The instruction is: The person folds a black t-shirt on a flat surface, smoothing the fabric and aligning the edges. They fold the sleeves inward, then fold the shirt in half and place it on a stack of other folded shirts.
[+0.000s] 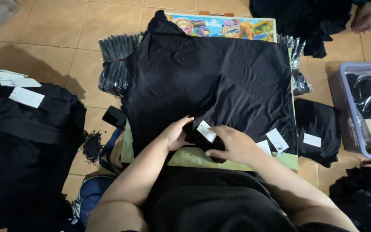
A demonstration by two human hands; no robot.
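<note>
Tagging at the hem of a black garment

Tiles of tan floor fill the frame's upper left. Black garment lies spread across centre frame on a low green-edged board with a bright cartoon print at its top edge. Dark fabric heap sits at left with white cards on it; stack of bagged black items at upper centre-left; lilac plastic crate at right edge; folded black piece with a white label just beside the board's right side.

Both hands work at the garment's near hem, lower centre. Left hand presses on the cloth, fingers curled, pinching a fold as far as can be seen. Right hand is closed around bunched hem just beside a white tag, which stands between the two hands. Two more loose tags lie right of the right hand.

Risk, as judged: black-on-black cloth hides layers, so the grip could catch a wrong layer; loose tags near the wrist could be swept off the board.
</note>
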